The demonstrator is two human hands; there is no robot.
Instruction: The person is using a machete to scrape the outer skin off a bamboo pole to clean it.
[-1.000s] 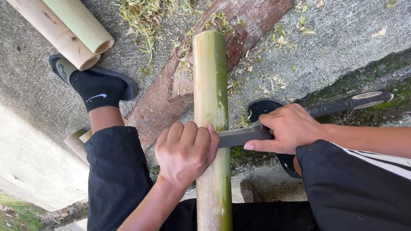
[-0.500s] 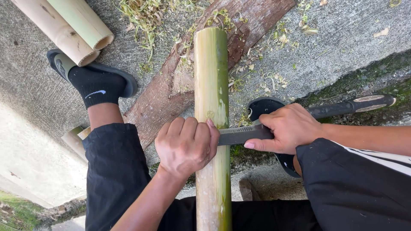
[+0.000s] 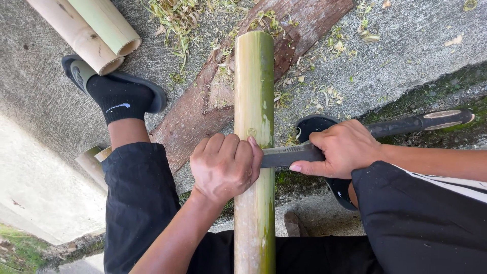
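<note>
1. The long green-and-tan bamboo pole (image 3: 253, 127) runs lengthwise between the seated person's legs; its far end rests on the reddish-brown split log (image 3: 213, 96), and its near end passes out of view at the bottom edge.
2. The left hand (image 3: 223, 167) lies on the pole just below its middle, fingers curled shut over the far end of the dark flat machete blade (image 3: 286, 155), which lies crosswise on the pole.
3. The right hand (image 3: 345, 149), just right of the pole, is closed around the same blade near its black handle (image 3: 421, 122).
4. Handling, as judged: the pole looks stiff, hollow and moderately light, its skin smooth and likely slippery. A hold on the mid-section near the blade seems steadiest.
5. The blade's edge is hidden; taking it by the spine or the handle seems safest.
6. Count: one pole in work; two pale cut bamboo lengths (image 3: 96, 35) up and left of the pole; at least one more bamboo stub (image 3: 94, 162) left of it, by the knee.
7. One black-socked foot in a dark sandal (image 3: 119, 99) left of the pole; one dark sandal (image 3: 314, 124) right of it.
8. Green-tan shavings (image 3: 177, 15) litter the concrete around the pole's far end.
</note>
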